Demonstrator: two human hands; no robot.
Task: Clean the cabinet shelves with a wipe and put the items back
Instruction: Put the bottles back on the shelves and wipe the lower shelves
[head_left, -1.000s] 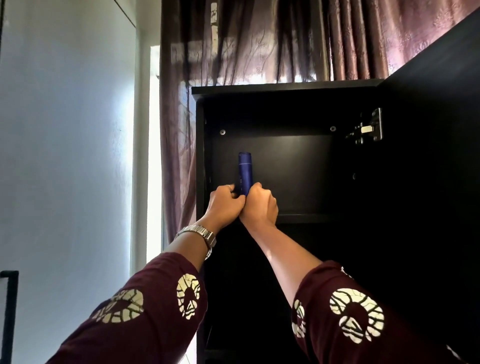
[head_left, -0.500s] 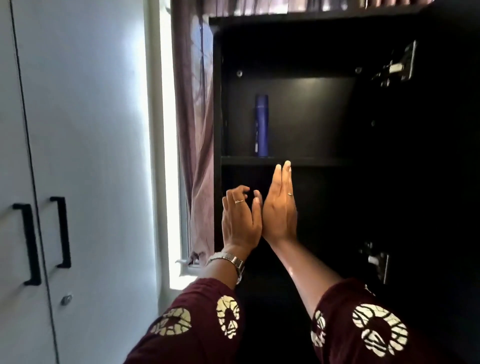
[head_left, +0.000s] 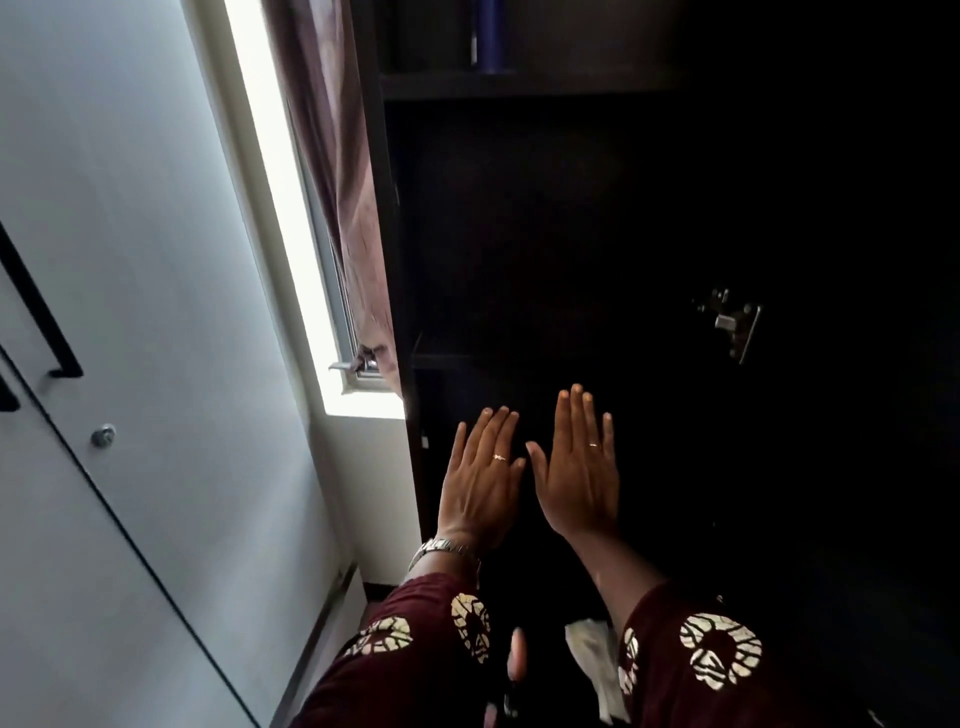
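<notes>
Cabinet (head_left: 519, 85) interior nearly black; bottle (head_left: 490, 31) cut off at top edge; left hand (head_left: 480, 488) and right hand (head_left: 576, 478) spread flat, holding nothing.

I'm getting hard daylight from the window (head_left: 283, 171) strip, upper centre-left, blown out white. It washes the door (head_left: 130, 312) at left pale grey. The cabinet (head_left: 545, 234) on the right sits near-black, detail lost. Wide-angle bend tilts the left edge; bottom centre looks smeared.

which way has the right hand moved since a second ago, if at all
Yes. The right hand has dropped: it was up at the blue bottle on the upper shelf then, and now hangs open well below that shelf.
</notes>
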